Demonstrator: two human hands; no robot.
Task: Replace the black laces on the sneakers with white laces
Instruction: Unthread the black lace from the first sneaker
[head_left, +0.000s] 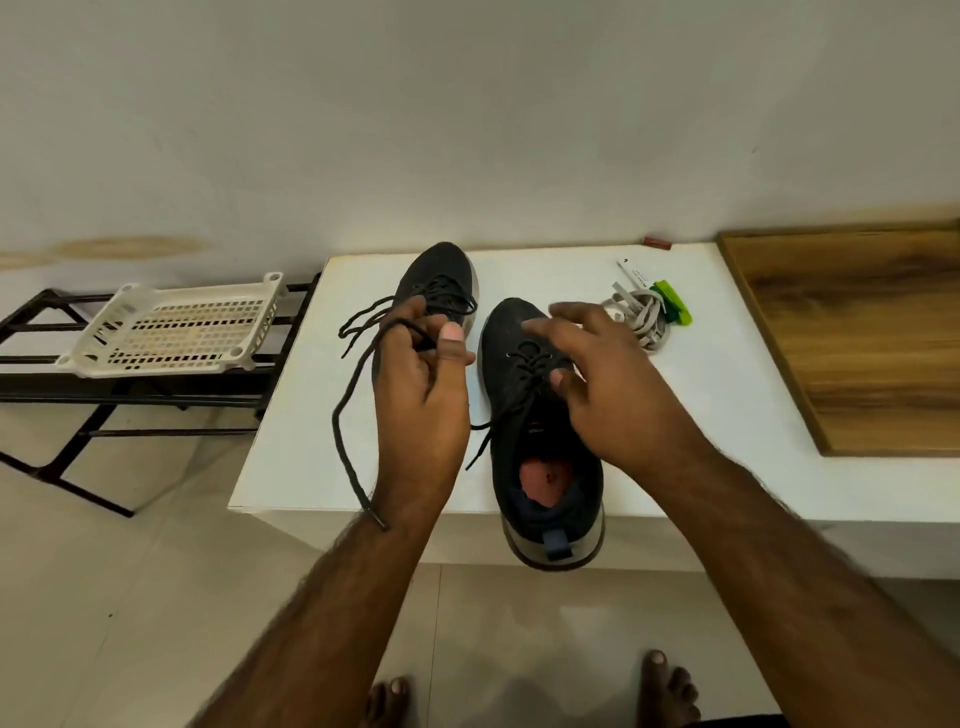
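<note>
Left hand (421, 384) pinching black lace (347, 447), right hand (613, 379) open

– What's carrying everything on my feed?

– A white, flat rectangular worktop (727, 415) set against the wall.

– And lying on it?

– I see two dark knit sneakers with pale soles: the left sneaker (441, 270) farther back, the right sneaker (545, 467) with its heel over the near edge. Right of them, a loose bundle of white flat laces (636, 317), touching a bright green wrapper (675, 306), with a small white tube (631, 271) just behind. A brown wooden board (857, 338) covers the worktop's right end.
</note>
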